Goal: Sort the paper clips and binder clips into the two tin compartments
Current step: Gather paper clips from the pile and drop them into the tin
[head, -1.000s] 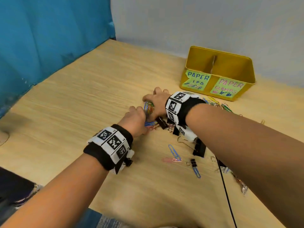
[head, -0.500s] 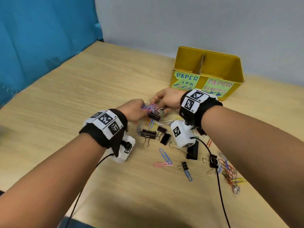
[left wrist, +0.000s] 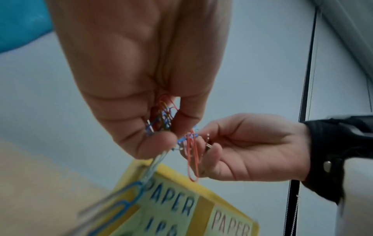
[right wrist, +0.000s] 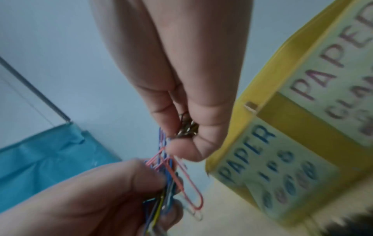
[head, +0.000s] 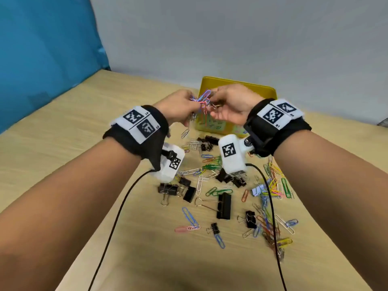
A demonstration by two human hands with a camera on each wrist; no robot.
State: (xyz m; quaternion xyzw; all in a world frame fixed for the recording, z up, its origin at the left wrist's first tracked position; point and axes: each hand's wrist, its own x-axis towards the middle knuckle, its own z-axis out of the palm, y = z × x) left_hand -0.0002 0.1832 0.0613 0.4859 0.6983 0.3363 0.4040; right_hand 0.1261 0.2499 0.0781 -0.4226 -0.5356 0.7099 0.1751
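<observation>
Both hands are raised above the table in front of the yellow tin (head: 267,91). My left hand (head: 192,111) pinches a tangled bunch of coloured paper clips (head: 203,101), also seen between its fingers (left wrist: 161,119). My right hand (head: 213,107) pinches a small binder clip (right wrist: 187,129), of which only the metal handles show, right against the bunch. A red paper clip (left wrist: 191,161) dangles between the two hands. The tin's front (left wrist: 181,206) carries a green label reading PAPER on the left and a pink one on the right (right wrist: 331,75).
Loose coloured paper clips (head: 274,184) and black binder clips (head: 224,205) lie scattered on the wooden table (head: 63,133) below the hands. Two black cables (head: 117,217) hang from the wrist cameras. A blue curtain (head: 42,49) stands at the left and a grey wall behind.
Both hands have lifted off the table with the bunch of clips and moved up and forward to the tin. The head view has tilted to follow.
</observation>
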